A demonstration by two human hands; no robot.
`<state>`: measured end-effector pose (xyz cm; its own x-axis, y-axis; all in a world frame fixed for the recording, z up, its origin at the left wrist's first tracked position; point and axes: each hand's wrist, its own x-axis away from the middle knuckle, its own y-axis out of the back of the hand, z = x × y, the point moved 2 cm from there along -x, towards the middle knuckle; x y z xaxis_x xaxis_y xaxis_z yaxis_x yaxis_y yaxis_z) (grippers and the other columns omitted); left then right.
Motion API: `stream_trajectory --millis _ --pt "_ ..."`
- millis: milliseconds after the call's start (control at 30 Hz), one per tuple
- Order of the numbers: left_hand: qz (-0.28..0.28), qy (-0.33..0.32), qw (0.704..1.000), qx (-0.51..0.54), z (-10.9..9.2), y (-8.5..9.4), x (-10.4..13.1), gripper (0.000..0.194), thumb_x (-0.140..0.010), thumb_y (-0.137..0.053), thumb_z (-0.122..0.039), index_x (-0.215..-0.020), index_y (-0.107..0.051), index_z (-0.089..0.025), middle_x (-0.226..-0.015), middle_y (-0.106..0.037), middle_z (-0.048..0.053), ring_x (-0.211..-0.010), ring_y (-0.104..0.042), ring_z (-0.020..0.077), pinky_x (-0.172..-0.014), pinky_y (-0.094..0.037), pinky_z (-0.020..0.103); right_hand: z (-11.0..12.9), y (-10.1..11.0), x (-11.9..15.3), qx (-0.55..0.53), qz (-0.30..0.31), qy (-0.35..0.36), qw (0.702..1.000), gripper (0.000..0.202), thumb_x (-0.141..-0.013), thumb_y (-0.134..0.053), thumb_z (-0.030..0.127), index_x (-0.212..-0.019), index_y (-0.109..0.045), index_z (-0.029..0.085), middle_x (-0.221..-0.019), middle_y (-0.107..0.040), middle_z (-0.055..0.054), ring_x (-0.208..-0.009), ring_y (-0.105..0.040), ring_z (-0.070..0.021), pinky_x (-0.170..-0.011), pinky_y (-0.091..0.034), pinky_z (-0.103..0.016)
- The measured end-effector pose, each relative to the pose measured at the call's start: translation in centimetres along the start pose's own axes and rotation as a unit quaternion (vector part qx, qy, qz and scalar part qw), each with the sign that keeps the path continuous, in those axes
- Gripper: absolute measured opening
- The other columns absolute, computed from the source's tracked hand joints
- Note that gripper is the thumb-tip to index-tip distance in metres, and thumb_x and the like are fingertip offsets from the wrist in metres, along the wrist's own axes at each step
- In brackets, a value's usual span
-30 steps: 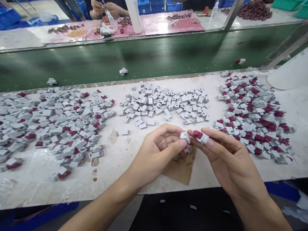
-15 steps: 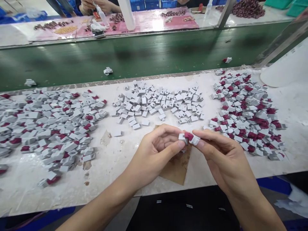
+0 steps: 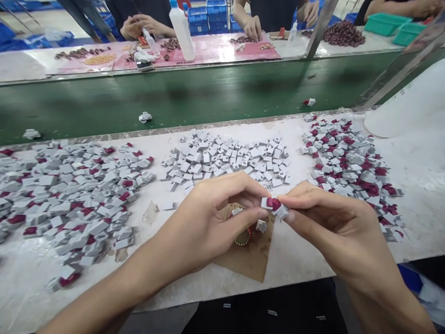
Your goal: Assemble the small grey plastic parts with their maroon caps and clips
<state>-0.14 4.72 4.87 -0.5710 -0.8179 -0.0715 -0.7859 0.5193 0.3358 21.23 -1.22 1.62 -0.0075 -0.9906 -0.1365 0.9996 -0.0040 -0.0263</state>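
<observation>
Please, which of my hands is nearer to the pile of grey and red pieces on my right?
Right. Your right hand is beside the near left part of the pile; your left hand is farther to the left, across the small piece that both hold.

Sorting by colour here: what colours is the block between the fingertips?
Block: pale grey ends, dark red middle; head view.

I see this from one camera worn on my head, looking forward and steeply down. It sits close above my left hand [image 3: 208, 213] and right hand [image 3: 333, 220], with the grey-and-maroon part [image 3: 274, 206] just below centre. My dark clothing [image 3: 278, 304] fills the bottom edge; the view reaches across the white worktable [image 3: 299, 262] and green belt [image 3: 215, 99] to the far bench [image 3: 29, 67].
</observation>
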Motion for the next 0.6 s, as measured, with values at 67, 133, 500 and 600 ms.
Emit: stream_trajectory --millis 67,133,500,600 --pt "-0.003 -0.009 1.000 -0.013 0.4 0.0 -0.5 0.009 -0.105 -0.079 -0.023 -0.111 -0.084 -0.027 -0.106 -0.087 0.004 -0.093 -0.082 0.0225 -0.085 -0.068 0.035 -0.4 0.1 -0.4 -0.018 0.001 0.001 1.000 0.021 -0.101 -0.085 0.017 -0.109 -0.095 0.034 -0.103 -0.087 -0.005 -0.094 -0.084 -0.0223 -0.079 -0.072 -0.031" --pt "0.004 -0.004 0.999 -0.037 1.0 -0.1 -1.3 0.008 -0.106 -0.076 -0.025 -0.112 -0.081 -0.026 -0.107 -0.086 0.004 -0.095 -0.081 0.0232 -0.083 -0.067 0.035 -1.0 0.2 -1.1 -0.020 -0.005 -0.007 1.000 0.018 -0.100 -0.087 0.020 -0.109 -0.094 0.033 -0.102 -0.088 -0.005 -0.094 -0.086 -0.0219 -0.078 -0.073 -0.031" --pt "-0.136 0.110 0.966 -0.189 7.1 5.9 -17.2 0.010 -0.091 -0.083 -0.015 -0.089 -0.075 -0.021 -0.108 -0.081 0.014 -0.097 -0.073 0.0296 -0.089 -0.057 0.045 -2.3 8.6 -20.0 0.469 -0.153 0.004 0.869 0.034 -0.102 -0.066 0.010 -0.129 -0.085 0.018 -0.129 -0.084 -0.018 -0.118 -0.080 -0.0346 -0.110 -0.063 -0.056" --pt "-0.176 0.143 0.956 -0.185 9.4 7.8 -21.1 0.017 -0.091 -0.082 -0.015 -0.082 -0.070 -0.021 -0.103 -0.079 0.016 -0.093 -0.070 0.0304 -0.089 -0.055 0.049 -4.0 11.1 -26.0 0.530 -0.152 -0.033 0.833 0.026 -0.106 -0.075 0.021 -0.131 -0.081 0.016 -0.136 -0.079 -0.020 -0.125 -0.076 -0.0353 -0.114 -0.061 -0.057"
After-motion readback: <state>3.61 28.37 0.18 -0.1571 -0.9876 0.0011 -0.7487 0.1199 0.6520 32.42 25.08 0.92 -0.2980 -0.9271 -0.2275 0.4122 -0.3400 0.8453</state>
